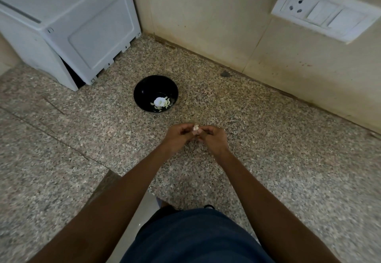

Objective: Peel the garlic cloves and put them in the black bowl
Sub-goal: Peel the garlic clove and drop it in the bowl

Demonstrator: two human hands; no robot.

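Small pale garlic clove held above counter; black bowl (upright) holds peeled cloves

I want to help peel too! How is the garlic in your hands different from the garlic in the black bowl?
The garlic in the hands still shows papery skin; the garlic in the bowl looks bare, smooth and pale. The first is pinched between the left hand and right hand above the counter; the other lies loose inside the black bowl. One is a single small piece; the other is a pile.
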